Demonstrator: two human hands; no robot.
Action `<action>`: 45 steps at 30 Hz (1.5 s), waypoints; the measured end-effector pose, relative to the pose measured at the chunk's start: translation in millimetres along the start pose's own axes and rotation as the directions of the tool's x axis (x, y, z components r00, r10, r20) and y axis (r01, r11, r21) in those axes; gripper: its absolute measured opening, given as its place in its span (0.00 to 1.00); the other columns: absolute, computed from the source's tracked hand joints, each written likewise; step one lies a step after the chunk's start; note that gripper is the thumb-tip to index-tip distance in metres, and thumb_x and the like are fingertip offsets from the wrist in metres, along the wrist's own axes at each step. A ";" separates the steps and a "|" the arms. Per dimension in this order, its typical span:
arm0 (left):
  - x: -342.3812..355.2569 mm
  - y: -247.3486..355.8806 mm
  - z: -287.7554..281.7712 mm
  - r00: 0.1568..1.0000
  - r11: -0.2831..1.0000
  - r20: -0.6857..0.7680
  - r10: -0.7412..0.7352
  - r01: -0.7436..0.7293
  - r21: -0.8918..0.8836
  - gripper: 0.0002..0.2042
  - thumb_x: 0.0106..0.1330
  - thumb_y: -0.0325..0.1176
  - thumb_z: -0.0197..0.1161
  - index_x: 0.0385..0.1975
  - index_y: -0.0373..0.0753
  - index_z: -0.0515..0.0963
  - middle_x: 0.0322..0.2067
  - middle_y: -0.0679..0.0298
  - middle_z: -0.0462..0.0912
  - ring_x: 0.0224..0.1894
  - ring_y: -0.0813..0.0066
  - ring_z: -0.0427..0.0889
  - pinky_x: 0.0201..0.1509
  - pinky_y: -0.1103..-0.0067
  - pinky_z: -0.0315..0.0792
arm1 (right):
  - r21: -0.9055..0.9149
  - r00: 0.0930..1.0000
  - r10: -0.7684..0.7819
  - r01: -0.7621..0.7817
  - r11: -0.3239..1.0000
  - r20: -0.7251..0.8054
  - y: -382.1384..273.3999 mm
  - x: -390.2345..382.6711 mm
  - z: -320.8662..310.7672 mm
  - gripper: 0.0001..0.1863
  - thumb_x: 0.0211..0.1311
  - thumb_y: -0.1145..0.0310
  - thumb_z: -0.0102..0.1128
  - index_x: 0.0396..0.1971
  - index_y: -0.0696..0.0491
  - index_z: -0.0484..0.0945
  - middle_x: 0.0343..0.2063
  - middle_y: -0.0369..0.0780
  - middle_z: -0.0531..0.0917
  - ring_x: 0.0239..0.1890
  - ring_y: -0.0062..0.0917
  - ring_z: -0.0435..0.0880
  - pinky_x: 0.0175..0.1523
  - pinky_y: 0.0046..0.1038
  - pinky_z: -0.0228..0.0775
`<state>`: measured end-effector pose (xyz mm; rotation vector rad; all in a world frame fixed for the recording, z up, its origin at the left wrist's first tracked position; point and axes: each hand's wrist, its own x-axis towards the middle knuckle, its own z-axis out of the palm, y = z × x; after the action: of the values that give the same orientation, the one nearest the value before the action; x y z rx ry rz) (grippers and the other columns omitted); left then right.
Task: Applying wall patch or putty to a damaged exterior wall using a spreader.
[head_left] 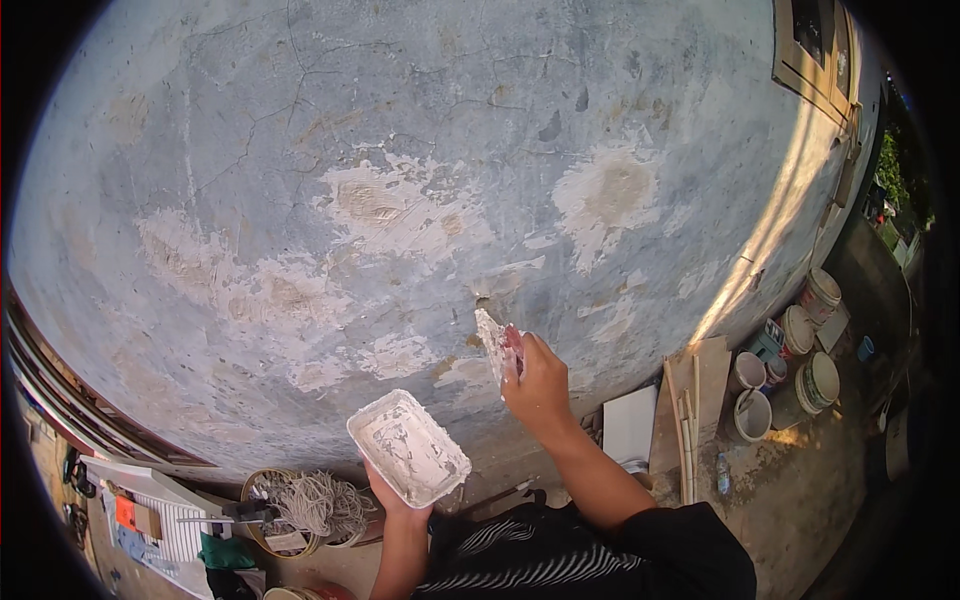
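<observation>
My right hand (540,385) is closed around the reddish handle of a putty knife (492,333), whose blade is coated in whitish putty. The blade's tip is at the wall, just below a small brownish hole (483,302); whether it touches cannot be told. Lower and to the left, my left hand (386,494) grips a white rectangular tub (437,427) from below, its open top facing me. Pale putty (400,445) is smeared over the tub's inside. The blue-grey wall (450,100) carries rough pale putty patches (390,205) and thin cracks.
Several buckets (752,416) stand at the wall's foot on the right, near leaning boards (690,410) and a plastic bottle (722,472). At lower left is a round basket (258,490) with a bundle of cord (325,507). A wooden window frame (800,65) is at upper right.
</observation>
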<state>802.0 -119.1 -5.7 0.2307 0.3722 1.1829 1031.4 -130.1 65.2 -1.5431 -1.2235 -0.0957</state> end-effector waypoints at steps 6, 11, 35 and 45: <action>2.3 1.4 -1.0 1.000 0.999 0.007 -0.019 0.019 0.032 0.29 0.74 0.56 0.40 0.66 0.44 0.67 0.59 0.58 0.77 0.57 0.53 0.79 0.59 0.54 0.75 | -0.015 0.994 -0.009 0.008 1.000 -0.105 13.3 2.0 12.9 0.09 0.54 0.76 0.58 0.35 0.61 0.73 0.30 0.53 0.77 0.33 0.56 0.77 0.36 0.46 0.70; 7.7 16.6 0.9 0.997 0.999 0.074 0.000 -0.003 0.036 0.29 0.74 0.56 0.40 0.66 0.44 0.66 0.59 0.58 0.77 0.56 0.52 0.80 0.59 0.53 0.75 | -0.017 0.995 -0.010 0.008 1.000 -0.103 -10.5 -1.5 -4.4 0.07 0.56 0.75 0.58 0.34 0.59 0.73 0.30 0.49 0.77 0.32 0.52 0.79 0.35 0.46 0.72; 12.0 23.0 -5.2 0.999 1.000 0.032 0.018 -0.018 -0.010 0.29 0.74 0.56 0.41 0.66 0.43 0.66 0.60 0.57 0.76 0.56 0.51 0.80 0.58 0.52 0.75 | 0.019 0.993 0.010 -0.007 1.000 -0.116 -9.2 9.3 -16.5 0.07 0.59 0.75 0.57 0.35 0.61 0.73 0.30 0.51 0.78 0.31 0.54 0.78 0.35 0.44 0.71; 12.1 18.6 -4.1 1.000 1.000 -0.002 -0.005 0.005 0.017 0.29 0.74 0.56 0.41 0.66 0.44 0.66 0.59 0.58 0.77 0.57 0.53 0.79 0.58 0.53 0.75 | -0.017 0.996 -0.047 0.046 0.999 -0.080 -3.3 15.6 -17.7 0.11 0.55 0.75 0.60 0.37 0.62 0.74 0.30 0.52 0.77 0.33 0.54 0.79 0.36 0.44 0.72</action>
<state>788.4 -101.2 -4.7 0.2440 0.3843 1.1757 1045.5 -134.2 84.0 -1.5104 -1.1978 -0.1959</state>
